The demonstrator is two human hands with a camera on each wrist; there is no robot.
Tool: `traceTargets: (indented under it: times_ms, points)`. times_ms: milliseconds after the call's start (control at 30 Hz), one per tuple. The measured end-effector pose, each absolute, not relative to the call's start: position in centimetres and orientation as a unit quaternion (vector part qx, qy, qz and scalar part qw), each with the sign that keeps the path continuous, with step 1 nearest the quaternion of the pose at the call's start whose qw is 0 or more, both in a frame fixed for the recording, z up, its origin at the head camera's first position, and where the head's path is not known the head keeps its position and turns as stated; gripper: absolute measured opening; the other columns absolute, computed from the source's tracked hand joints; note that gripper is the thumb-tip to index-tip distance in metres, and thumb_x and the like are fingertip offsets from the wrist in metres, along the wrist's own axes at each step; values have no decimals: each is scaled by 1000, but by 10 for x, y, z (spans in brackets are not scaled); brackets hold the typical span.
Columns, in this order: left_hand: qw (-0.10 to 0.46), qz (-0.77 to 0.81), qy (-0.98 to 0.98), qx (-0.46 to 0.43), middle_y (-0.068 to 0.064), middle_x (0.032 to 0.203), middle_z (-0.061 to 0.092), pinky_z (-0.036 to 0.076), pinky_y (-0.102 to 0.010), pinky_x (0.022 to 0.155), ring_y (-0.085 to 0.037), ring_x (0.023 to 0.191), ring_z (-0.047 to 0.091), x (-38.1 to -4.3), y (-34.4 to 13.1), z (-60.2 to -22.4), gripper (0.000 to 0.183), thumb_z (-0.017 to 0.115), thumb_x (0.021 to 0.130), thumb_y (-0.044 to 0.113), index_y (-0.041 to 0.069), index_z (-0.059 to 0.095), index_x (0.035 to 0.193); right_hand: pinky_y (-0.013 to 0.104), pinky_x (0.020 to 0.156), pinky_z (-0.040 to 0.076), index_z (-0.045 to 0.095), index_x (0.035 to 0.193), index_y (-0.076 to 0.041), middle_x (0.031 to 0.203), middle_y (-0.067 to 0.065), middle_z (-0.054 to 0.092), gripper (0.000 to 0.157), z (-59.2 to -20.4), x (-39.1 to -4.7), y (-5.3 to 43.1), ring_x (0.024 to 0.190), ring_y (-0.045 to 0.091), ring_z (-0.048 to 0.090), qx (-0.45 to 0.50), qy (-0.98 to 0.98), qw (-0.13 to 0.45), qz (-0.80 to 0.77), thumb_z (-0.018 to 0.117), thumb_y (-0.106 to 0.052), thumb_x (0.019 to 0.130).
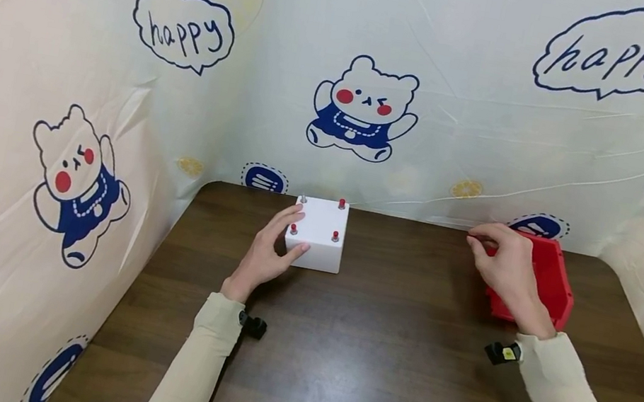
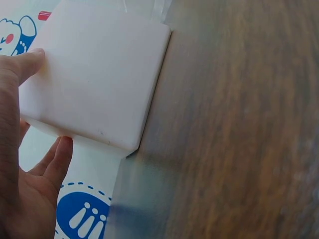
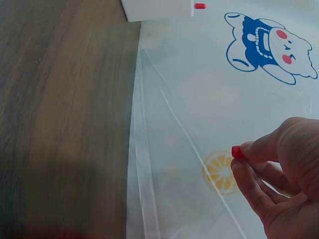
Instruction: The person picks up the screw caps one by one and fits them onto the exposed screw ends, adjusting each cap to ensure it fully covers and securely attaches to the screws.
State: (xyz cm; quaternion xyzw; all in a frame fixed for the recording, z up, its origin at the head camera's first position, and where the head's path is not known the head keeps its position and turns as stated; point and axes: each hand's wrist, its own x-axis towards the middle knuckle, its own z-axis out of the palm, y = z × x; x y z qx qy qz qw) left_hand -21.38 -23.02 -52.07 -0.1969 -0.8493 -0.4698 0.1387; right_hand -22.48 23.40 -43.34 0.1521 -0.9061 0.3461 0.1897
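A white box (image 1: 315, 256) stands at the back of the table, with a short post at each top corner. Red caps sit on three of these posts, one being the front-right cap (image 1: 336, 236). The back-left post (image 1: 303, 199) looks like bare metal. My left hand (image 1: 265, 257) holds the box from its left, thumb against the front face and fingers along the left side. Between thumb and fingertips, my right hand (image 1: 507, 266) pinches a small red cap (image 3: 236, 152). That hand is raised at the left of a red bin (image 1: 553, 274), partly covering it.
Brown wooden table (image 1: 330, 375) extends in front of the box and bin. A pale printed cloth (image 1: 457, 95) hangs behind the table and along both sides. What lies inside the bin is not visible.
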Motion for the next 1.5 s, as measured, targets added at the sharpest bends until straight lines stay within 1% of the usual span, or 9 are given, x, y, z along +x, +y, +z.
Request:
traceTargets:
  times_ms: [67, 100, 167, 233, 567, 800, 1067, 1300, 1500]
  points:
    - [138, -472, -848, -197, 10, 170, 39, 38, -52, 125, -16, 156, 38, -213, -230, -521, 60, 79, 99, 28, 29, 54, 155, 32, 88, 64, 80, 116, -5, 118, 18, 77, 21, -433, -226, 232, 99, 32, 73, 153, -905, 192, 348, 77, -2, 95]
    - [138, -471, -849, -197, 10, 170, 39, 38, -52, 125, -16, 156, 38, -213, -230, -521, 60, 78, 99, 29, 29, 54, 155, 21, 87, 61, 80, 116, -5, 117, 18, 78, 21, -433, -226, 231, 98, 32, 73, 154, -903, 195, 350, 77, -2, 95]
    - [138, -471, -849, -197, 10, 170, 39, 38, -51, 126, -16, 157, 38, -213, -230, -520, 61, 79, 99, 29, 29, 54, 155, 4, 83, 50, 80, 114, -4, 115, 18, 78, 20, -433, -227, 229, 96, 33, 73, 158, -898, 200, 359, 77, -1, 95]
    - [140, -470, -849, -197, 11, 170, 39, 37, -51, 126, -16, 157, 38, -213, -230, -520, 61, 79, 99, 28, 29, 54, 155, -4, 81, 41, 80, 113, -4, 113, 18, 78, 19, -434, -227, 227, 94, 33, 73, 160, -894, 204, 365, 76, 0, 95]
    - [139, -469, -849, -200, 8, 171, 39, 37, -54, 126, -19, 158, 37, -214, -231, -521, 62, 79, 99, 27, 27, 54, 156, -4, 81, 42, 81, 116, -3, 115, 19, 78, 22, -432, -227, 214, 94, 32, 73, 159, -885, 203, 387, 77, 0, 94]
    - [136, -466, -851, -198, 10, 170, 39, 36, -51, 127, -15, 158, 36, -213, -231, -521, 61, 78, 100, 27, 27, 54, 156, 3, 85, 49, 81, 116, -6, 116, 16, 78, 22, -431, -226, 206, 95, 29, 74, 163, -883, 209, 387, 79, -4, 94]
    - [137, -467, -850, -201, 9, 171, 39, 36, -52, 127, -18, 158, 36, -214, -231, -521, 62, 79, 99, 26, 25, 54, 156, -1, 83, 45, 81, 116, -6, 114, 15, 79, 22, -430, -228, 198, 94, 29, 75, 168, -874, 209, 405, 79, -3, 94]
    - [136, -469, -849, -202, 10, 170, 39, 36, -51, 127, -16, 158, 36, -214, -230, -522, 62, 79, 99, 26, 27, 54, 155, 0, 84, 46, 81, 114, -6, 113, 16, 79, 21, -430, -230, 190, 91, 29, 74, 178, -867, 224, 408, 80, -3, 94]
    - [139, -468, -849, -201, 8, 170, 40, 37, -54, 126, -19, 157, 38, -214, -230, -521, 62, 79, 99, 26, 27, 54, 155, 0, 85, 46, 82, 113, -5, 111, 16, 79, 21, -430, -233, 182, 90, 30, 75, 187, -860, 232, 414, 81, -1, 92]
